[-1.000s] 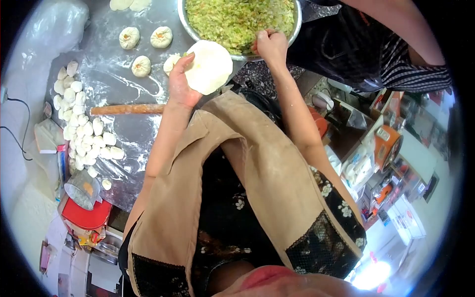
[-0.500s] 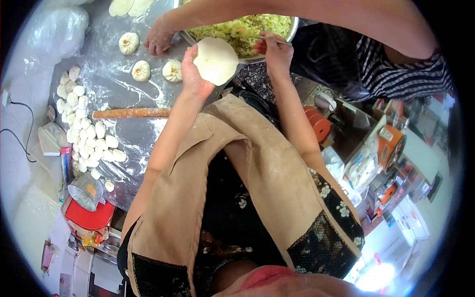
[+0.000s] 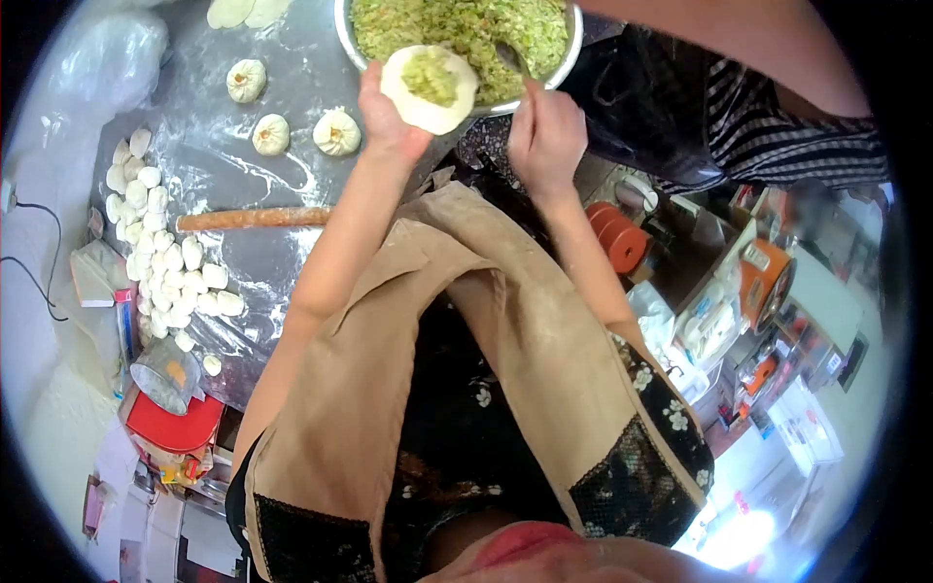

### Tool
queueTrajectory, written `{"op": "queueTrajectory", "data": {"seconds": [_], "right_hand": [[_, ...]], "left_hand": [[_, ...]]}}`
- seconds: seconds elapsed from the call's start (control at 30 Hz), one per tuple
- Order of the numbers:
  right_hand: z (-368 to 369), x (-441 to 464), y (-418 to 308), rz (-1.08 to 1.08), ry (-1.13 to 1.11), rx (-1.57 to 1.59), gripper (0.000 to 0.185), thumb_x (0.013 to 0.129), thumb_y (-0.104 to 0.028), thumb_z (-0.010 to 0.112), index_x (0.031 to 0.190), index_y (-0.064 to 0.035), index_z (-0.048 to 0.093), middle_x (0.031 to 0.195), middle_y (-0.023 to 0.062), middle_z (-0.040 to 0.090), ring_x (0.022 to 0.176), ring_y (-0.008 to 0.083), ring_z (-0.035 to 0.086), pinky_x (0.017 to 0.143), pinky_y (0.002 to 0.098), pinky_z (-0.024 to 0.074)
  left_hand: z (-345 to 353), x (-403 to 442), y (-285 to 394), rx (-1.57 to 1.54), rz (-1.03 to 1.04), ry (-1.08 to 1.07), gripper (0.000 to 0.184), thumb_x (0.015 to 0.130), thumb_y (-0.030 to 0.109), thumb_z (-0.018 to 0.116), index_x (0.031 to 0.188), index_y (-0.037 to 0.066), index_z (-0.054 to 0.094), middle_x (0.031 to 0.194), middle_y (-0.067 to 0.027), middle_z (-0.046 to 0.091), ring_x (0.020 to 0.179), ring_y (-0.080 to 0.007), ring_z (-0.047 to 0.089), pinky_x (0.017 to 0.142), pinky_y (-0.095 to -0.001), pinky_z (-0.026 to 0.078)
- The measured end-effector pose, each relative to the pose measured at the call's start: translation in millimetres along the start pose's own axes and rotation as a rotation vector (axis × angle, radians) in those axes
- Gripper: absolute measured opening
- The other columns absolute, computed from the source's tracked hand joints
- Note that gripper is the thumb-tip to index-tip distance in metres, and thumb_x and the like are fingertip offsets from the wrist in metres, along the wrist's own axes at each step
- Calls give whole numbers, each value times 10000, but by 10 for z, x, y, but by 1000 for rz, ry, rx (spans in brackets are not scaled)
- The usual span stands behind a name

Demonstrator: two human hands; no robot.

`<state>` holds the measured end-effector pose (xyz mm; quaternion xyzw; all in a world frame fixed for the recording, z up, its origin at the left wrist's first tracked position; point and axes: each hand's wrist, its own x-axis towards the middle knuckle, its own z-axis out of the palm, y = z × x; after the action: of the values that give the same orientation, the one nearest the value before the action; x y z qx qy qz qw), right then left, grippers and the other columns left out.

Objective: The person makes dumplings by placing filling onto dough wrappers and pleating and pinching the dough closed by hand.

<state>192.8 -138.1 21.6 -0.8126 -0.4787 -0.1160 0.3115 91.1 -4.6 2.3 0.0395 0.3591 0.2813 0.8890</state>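
My left hand (image 3: 392, 131) holds up a round, flat dough wrapper (image 3: 452, 117) with chopped green filling (image 3: 426, 78) on its middle. A fist is what my right hand (image 3: 550, 138) makes around the handle of a spoon (image 3: 509, 58), whose bowl end rests at the chopped green filling in the large metal bowl (image 3: 579, 49). The wrapper is close to the near rim of that bowl. Left of my left hand, a pleated bun (image 3: 336, 132) sits on the floured table (image 3: 253, 175), with two more buns (image 3: 271, 135) farther left.
A rolling pin (image 3: 255, 219) lies near my left forearm. Beyond it is a pile of small dough pieces (image 3: 160, 262). Flat wrappers (image 3: 243, 12) lie at the far edge. Another person's arm (image 3: 758, 44) and striped clothing (image 3: 787, 131) are at the upper right.
Green filling now lies on the wrapper, which was bare before. My right hand has turned over with the spoon. The other person's arm has drawn back from over the bowl and table.
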Motion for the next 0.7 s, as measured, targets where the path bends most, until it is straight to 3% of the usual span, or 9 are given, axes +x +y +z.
{"op": "queueTrajectory", "data": {"seconds": [0.07,0.17,0.3,0.4,0.47,0.5,0.63,0.7], "right_hand": [[97,69,134,207,-111,-20,115,803,-118,553,813,-40,637,738,148,612,676,333,599,609,401,474],[427,107,215,223,-85,38,190,820,-174,523,754,-29,626,696,158,616,649,355,604,598,417,487],[725,217,243,387,-20,161,180,797,-153,530,816,4,617,757,194,625,648,392,591,619,425,482],[778,232,287,545,-11,335,207,837,-139,513,887,20,635,741,180,641,625,314,627,618,360,494],[714,253,227,834,42,753,215,878,-126,500,915,38,633,704,126,632,609,201,626,610,301,494],[712,236,251,811,47,794,219,907,-115,487,928,55,623,706,86,618,618,140,609,601,264,489],[598,189,257,831,158,962,233,923,-116,487,972,61,630,721,77,628,602,121,595,547,206,424],[450,220,210,853,156,979,224,924,-104,479,960,63,624,720,80,620,612,124,596,557,208,439]], "left_hand": [[-52,-54,65,20,49,33,568,925,417,293,1267,-14,433,1292,-198,477,1186,-362,463,1030,-486,340],[-295,-50,128,-25,21,-8,582,927,456,285,1218,-7,485,1219,-170,540,1123,-342,515,980,-469,398],[-216,-183,155,-18,1,46,564,928,446,296,1208,-1,496,1212,-163,548,1118,-336,521,981,-465,398],[-168,-195,114,-17,14,39,576,936,411,291,1282,-32,416,1307,-202,467,1189,-373,459,1035,-494,331],[-158,-171,80,-16,0,29,571,936,409,296,1277,-31,423,1297,-201,478,1183,-370,467,1029,-492,341],[-134,-159,71,-16,0,25,571,936,409,296,1277,-31,423,1297,-201,478,1183,-370,467,1029,-492,341],[-41,-67,34,12,9,-13,559,933,401,303,1270,-27,430,1286,-199,487,1174,-364,477,1014,-499,358],[-2,-11,24,35,8,-24,559,930,400,306,1270,-27,425,1289,-200,481,1172,-362,480,1008,-508,362]]}}
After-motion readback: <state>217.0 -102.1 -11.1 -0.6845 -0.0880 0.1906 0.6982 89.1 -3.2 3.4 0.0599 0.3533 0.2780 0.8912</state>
